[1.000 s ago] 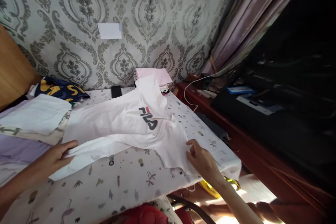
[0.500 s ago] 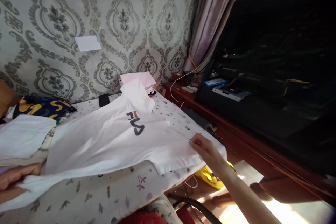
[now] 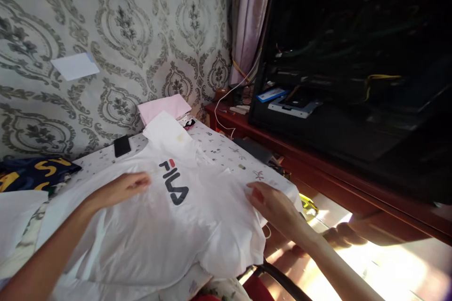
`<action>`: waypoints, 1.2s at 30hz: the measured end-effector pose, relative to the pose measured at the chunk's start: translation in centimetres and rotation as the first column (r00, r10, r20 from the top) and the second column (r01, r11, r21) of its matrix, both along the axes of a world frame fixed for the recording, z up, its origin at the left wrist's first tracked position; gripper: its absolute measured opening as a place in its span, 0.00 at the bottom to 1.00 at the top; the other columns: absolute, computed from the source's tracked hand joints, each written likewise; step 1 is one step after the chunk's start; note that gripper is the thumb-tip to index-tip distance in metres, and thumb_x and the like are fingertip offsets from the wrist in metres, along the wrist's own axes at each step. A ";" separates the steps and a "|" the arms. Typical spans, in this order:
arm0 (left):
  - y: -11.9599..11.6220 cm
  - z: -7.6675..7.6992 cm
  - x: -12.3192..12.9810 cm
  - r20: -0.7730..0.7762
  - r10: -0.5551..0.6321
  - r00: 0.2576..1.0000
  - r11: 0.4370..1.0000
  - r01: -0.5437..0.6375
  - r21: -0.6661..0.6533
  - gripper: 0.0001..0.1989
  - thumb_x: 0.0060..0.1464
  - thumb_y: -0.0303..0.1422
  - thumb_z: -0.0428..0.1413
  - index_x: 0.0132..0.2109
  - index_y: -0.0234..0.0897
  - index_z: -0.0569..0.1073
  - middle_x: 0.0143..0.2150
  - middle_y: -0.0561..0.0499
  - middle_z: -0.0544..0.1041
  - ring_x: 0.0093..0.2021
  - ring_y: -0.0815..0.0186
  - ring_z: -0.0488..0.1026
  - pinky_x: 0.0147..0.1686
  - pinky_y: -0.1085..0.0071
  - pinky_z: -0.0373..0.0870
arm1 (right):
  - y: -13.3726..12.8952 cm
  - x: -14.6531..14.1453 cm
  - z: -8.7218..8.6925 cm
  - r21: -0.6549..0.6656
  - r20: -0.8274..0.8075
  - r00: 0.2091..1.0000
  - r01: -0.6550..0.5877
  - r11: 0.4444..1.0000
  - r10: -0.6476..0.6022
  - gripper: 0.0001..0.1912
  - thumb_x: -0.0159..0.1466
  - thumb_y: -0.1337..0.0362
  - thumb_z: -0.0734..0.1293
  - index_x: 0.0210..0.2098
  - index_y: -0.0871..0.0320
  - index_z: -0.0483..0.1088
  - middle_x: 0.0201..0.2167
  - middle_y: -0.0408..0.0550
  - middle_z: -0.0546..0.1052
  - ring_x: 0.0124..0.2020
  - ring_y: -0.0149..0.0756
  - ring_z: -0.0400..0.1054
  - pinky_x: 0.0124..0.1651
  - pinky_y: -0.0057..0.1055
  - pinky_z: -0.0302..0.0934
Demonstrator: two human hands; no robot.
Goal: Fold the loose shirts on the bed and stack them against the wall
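White shirt [image 3: 158, 225]: spread on the worktop [image 3: 219, 143].
Left hand [image 3: 132, 184]: 9 o'clock from the letters [image 3: 172, 182], fingers curled; cannot tell if holding.
Right hand [image 3: 270, 202]: 3 o'clock, fingers narrow; cannot tell.
Blue box [image 3: 271, 95]: 2 o'clock, insides hidden.

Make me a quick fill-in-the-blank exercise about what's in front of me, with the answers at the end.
1. The brand name printed on the white T-shirt is ____.
2. Of the left hand and the right hand, the one nearer the navy cloth is the ____ one.
3. Against the patterned wallpaper, the folded cloth is coloured ____.
4. The thin cable by the red-brown cabinet is coloured ____.

Missing words: FILA; left; pink; white.
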State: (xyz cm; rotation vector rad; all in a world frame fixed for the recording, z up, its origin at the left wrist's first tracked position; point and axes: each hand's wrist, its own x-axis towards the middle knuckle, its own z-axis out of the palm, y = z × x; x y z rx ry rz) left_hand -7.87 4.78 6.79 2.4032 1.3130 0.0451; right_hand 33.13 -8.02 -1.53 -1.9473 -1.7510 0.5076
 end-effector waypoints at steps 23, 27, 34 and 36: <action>20.4 -6.3 20.3 0.123 0.144 0.982 0.962 -0.168 0.217 0.18 0.61 0.23 0.44 0.57 0.33 0.64 0.35 0.45 0.78 0.36 0.61 0.75 0.42 0.65 0.70 | 9.5 -0.6 0.1 0.024 -0.095 0.988 0.127 0.992 -0.124 0.04 0.60 0.64 0.63 0.29 0.54 0.63 0.25 0.42 0.72 0.27 0.33 0.62 0.31 0.29 0.50; 19.1 -8.5 20.5 0.192 0.074 0.979 0.954 -0.125 0.273 0.19 0.60 0.24 0.46 0.58 0.32 0.64 0.46 0.41 0.77 0.50 0.58 0.73 0.54 0.61 0.67 | 10.0 -0.5 -0.6 -0.007 0.033 0.991 0.131 0.991 -0.131 0.02 0.61 0.65 0.63 0.31 0.55 0.66 0.26 0.43 0.73 0.28 0.34 0.62 0.30 0.30 0.45; 13.2 -11.4 18.5 0.166 -0.102 0.981 0.958 0.052 0.281 0.29 0.68 0.41 0.41 0.69 0.29 0.52 0.70 0.32 0.61 0.70 0.53 0.58 0.67 0.52 0.54 | 9.5 0.4 -1.1 0.084 -0.087 0.995 0.065 0.994 -0.057 0.10 0.65 0.59 0.60 0.37 0.55 0.72 0.25 0.44 0.74 0.27 0.36 0.65 0.32 0.31 0.51; 11.4 -11.6 18.2 0.070 -0.097 0.993 0.963 0.076 0.258 0.31 0.69 0.44 0.38 0.70 0.28 0.52 0.72 0.33 0.56 0.73 0.52 0.51 0.70 0.50 0.47 | 8.7 0.8 -0.8 0.097 -0.146 0.988 0.065 0.993 -0.051 0.15 0.67 0.57 0.57 0.41 0.56 0.73 0.21 0.43 0.72 0.25 0.36 0.64 0.32 0.32 0.53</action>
